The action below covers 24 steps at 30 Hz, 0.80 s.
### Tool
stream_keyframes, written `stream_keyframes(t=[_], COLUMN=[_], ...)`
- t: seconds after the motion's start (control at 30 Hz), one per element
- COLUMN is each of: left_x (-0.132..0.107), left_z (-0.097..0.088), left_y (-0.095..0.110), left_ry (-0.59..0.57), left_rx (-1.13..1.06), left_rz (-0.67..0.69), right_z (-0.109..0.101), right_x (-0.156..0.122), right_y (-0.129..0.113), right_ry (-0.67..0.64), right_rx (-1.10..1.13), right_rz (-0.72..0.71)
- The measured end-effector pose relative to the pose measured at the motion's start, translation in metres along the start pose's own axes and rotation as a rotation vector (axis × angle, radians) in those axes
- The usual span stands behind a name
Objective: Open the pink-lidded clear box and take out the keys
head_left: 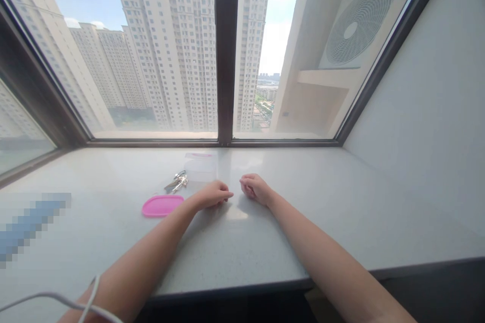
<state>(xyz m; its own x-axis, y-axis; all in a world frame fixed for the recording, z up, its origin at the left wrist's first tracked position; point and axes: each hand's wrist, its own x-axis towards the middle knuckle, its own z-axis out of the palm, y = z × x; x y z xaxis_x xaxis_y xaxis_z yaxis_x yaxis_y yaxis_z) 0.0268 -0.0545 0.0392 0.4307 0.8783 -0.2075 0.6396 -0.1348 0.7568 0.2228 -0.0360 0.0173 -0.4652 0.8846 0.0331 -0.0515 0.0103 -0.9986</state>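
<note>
My left hand (215, 194) rests low over the white windowsill, its fingers curled in and the thumb side pointing right. Across a small gap, my right hand (256, 188) lies in a loose fist on the same surface. Nothing shows in either hand, and the palms are turned out of sight. Close to my left forearm is a pink oval tray (162, 206), partly covered by that arm. Just behind it sits a small heap of silvery metal pieces (177, 181), too small to name surely. A clear plastic bag (200, 167) with a pink strip lies flat beyond my left hand.
The white windowsill (341, 212) ends at a dark front edge. A blurred-out blue object (32, 224) lies at the left. A white cable (49, 297) crosses my left forearm. Dark window frames (225, 60) stand behind, with a white wall (428, 111) on the right.
</note>
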Motion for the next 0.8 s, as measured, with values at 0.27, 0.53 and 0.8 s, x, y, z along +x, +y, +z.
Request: stream_keyframes(t=[0.27,0.53,0.8], left_x=[-0.015,-0.011,-0.014], left_z=[0.001,-0.004,-0.007], left_y=[-0.005,-0.007,-0.004], left_ry=[0.036,0.061,0.045], left_rx=[0.156,0.229,0.186], left_rz=[0.250,0.242,0.198], right_z=[-0.003,-0.017,-0.014], right_x=[-0.010,-0.005,-0.008], right_y=[-0.001,0.000,0.000], right_ry=[0.017,0.052,-0.048], right_rx=[-0.365,-0.430,-0.521], right_rz=[-0.136,-0.060,-0.030])
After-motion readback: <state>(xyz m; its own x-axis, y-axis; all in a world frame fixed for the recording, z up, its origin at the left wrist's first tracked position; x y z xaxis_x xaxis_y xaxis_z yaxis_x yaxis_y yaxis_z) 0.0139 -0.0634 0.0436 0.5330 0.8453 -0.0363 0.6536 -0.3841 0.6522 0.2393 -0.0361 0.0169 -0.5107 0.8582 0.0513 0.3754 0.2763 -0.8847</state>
